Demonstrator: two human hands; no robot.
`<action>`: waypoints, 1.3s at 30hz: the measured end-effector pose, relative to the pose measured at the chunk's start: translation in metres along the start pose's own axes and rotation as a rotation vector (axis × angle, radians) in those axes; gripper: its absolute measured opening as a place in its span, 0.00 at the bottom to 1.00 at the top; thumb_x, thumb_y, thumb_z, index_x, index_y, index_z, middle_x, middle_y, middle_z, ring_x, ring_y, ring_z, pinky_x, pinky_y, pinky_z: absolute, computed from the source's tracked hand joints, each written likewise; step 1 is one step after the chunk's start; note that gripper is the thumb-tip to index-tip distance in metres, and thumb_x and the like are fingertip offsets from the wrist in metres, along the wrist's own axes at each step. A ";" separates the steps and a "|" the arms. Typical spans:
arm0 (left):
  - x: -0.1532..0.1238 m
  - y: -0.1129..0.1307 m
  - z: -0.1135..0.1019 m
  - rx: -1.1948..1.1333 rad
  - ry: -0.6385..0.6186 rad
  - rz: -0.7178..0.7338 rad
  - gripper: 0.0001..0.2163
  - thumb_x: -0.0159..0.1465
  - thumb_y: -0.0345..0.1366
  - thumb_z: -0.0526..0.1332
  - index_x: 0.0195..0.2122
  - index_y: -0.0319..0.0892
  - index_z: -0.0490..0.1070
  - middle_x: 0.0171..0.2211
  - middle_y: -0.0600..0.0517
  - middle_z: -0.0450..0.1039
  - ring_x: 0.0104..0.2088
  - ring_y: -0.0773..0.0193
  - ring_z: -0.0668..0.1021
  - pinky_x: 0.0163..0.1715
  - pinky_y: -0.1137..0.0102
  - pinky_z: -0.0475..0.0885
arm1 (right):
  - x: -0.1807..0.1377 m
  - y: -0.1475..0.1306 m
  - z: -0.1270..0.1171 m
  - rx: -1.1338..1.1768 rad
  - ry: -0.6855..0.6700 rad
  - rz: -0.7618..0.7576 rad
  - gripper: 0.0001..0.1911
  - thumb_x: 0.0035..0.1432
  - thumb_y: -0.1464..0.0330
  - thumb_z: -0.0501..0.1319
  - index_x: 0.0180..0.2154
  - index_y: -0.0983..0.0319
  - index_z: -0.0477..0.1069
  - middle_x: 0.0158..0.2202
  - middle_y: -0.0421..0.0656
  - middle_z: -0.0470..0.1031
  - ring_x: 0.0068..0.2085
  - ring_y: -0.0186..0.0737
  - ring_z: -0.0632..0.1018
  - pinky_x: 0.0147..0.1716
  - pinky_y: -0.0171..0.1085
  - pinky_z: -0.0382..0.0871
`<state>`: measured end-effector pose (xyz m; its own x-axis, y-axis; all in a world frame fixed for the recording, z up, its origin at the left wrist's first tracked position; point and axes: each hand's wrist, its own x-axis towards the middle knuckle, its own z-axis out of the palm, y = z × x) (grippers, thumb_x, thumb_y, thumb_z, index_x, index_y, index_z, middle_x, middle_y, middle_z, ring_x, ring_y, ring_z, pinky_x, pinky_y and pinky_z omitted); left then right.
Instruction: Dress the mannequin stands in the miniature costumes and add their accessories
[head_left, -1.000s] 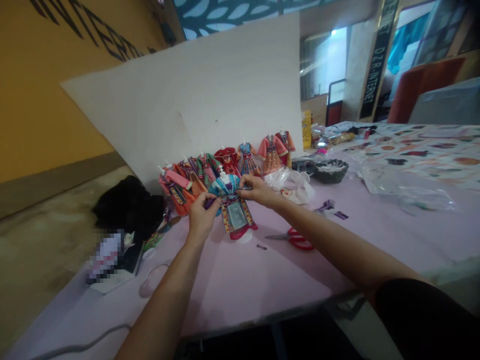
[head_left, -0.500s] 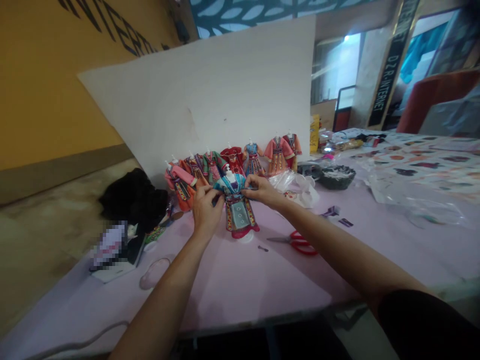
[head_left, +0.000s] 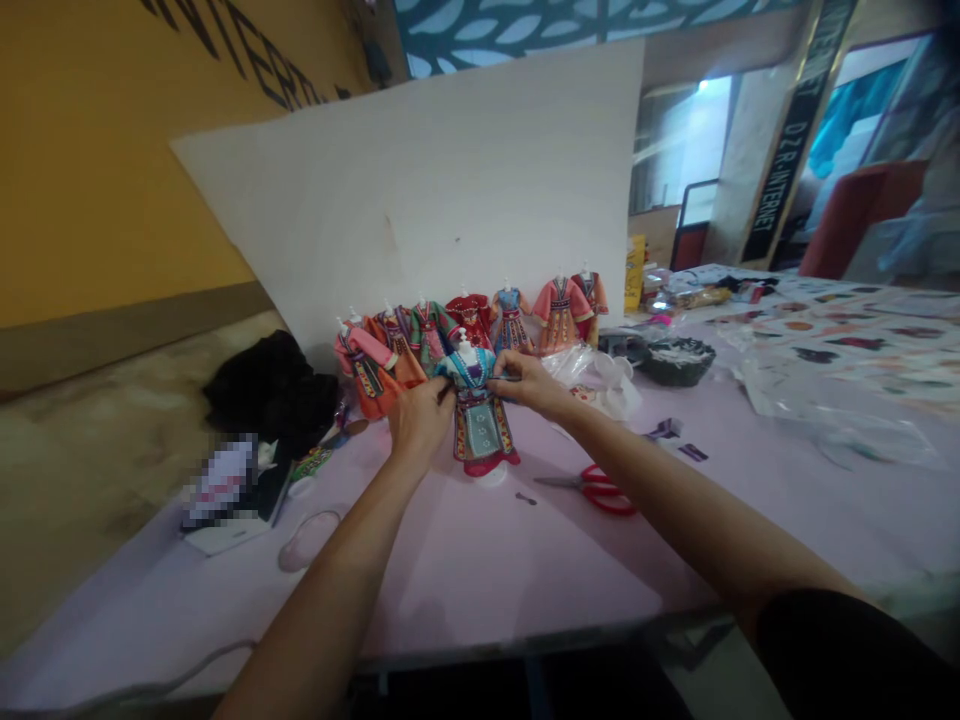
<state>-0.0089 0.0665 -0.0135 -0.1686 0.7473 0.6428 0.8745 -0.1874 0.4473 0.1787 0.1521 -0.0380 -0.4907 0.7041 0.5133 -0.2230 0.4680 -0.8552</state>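
Dressed mini mannequin [head_left: 480, 428] upright on the tabletop [head_left: 487, 580], toward its far edge, just before row of dressed figures [head_left: 450, 328]. Left hand [head_left: 420, 420] pinched shut on its sleeve; right hand [head_left: 529, 385] pinches thin dark tool [head_left: 504, 378] at the collar. Likely light, tippy, soft cloth: steady it by the torso

A craft workshop: costumed miniature mannequins [head_left: 465, 335] lined against a white backdrop board [head_left: 450, 190], scissors [head_left: 596, 485] and printed sheets [head_left: 855, 340] across the pink worktable [head_left: 487, 570].
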 end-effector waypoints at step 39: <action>-0.016 -0.001 0.042 -0.837 -0.133 -0.174 0.20 0.52 0.45 0.74 0.41 0.39 0.77 0.35 0.51 0.79 0.35 0.61 0.79 0.39 0.69 0.74 | -0.005 -0.002 -0.002 -0.031 0.036 -0.082 0.15 0.50 0.64 0.69 0.30 0.61 0.64 0.28 0.35 0.65 0.30 0.31 0.65 0.31 0.33 0.59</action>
<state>0.0121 0.0818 -0.0500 -0.1683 0.8674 0.4682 0.2101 -0.4325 0.8768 0.1830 0.1489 -0.0389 -0.4410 0.6812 0.5844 -0.2348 0.5409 -0.8076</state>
